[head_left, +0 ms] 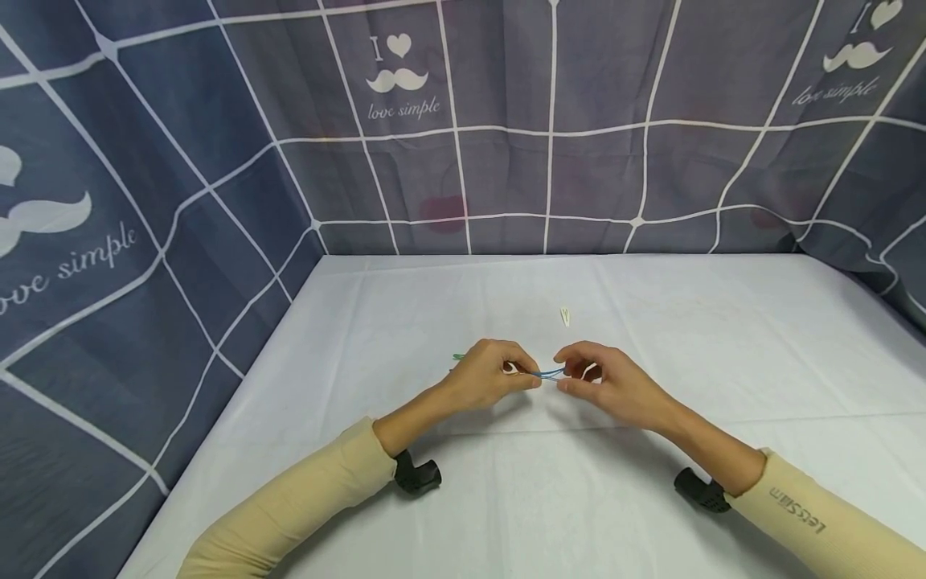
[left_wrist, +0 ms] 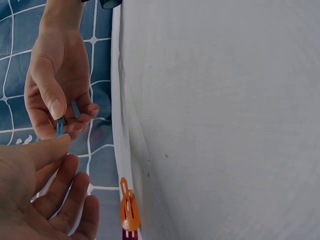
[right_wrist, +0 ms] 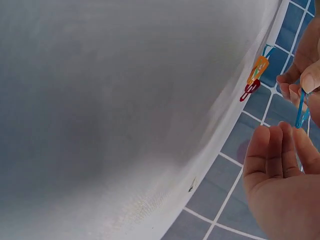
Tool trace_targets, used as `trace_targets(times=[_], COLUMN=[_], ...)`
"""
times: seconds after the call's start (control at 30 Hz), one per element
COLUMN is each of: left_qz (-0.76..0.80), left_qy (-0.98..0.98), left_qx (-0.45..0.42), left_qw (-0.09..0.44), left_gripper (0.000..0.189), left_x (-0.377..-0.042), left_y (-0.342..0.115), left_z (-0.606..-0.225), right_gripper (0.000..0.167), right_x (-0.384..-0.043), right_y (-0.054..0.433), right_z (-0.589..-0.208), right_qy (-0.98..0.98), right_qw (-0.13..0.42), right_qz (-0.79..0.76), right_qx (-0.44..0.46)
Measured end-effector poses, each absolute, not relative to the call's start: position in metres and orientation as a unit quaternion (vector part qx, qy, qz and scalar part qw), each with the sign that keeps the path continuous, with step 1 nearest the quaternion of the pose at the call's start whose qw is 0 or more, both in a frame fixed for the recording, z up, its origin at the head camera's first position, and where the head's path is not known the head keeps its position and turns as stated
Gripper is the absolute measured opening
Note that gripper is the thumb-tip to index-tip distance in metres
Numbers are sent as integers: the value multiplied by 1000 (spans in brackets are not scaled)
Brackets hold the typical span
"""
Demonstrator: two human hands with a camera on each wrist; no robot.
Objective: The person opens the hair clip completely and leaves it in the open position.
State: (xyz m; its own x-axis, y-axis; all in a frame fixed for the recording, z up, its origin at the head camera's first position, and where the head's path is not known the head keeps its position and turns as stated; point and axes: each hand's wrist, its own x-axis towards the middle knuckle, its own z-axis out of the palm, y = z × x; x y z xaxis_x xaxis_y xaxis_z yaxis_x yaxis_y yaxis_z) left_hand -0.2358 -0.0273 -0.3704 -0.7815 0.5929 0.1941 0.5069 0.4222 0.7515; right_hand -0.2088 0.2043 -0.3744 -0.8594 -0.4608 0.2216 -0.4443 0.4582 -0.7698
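Observation:
Between the fingertips of both hands is a slim blue snap hair clip [head_left: 548,374], its thin strips seen edge-on in the head view. My left hand [head_left: 492,374] pinches one end between thumb and fingers. At the other end, the thumb and fingers of my right hand [head_left: 615,386] grip the clip. The right wrist view shows the blue clip [right_wrist: 301,110] spanning the gap between the two hands. A second blue strip [left_wrist: 76,109] shows by the right fingers in the left wrist view; whether it belongs to the same clip I cannot tell.
On the white-covered table [head_left: 506,490], a pale yellow clip [head_left: 566,316] lies beyond the hands. A green clip [head_left: 458,356] peeks out left of my left hand. Orange [right_wrist: 258,70] and red [right_wrist: 250,90] clips lie close together. A dark checked curtain [head_left: 506,177] stands behind.

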Motion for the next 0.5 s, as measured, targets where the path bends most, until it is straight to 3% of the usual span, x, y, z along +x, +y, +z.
trace_targets(times=[0.5], left_qz=[401], left_qy=[860], left_qx=[311], left_qw=[51], left_gripper=[4], left_x=[-256], left_y=[-29], left_z=[-363], right_gripper=[11], right_x=[-221], right_y=[196], right_z=[-368], right_qy=[880], right_qw=[-30], right_qz=[-405], right_qx=[-247])
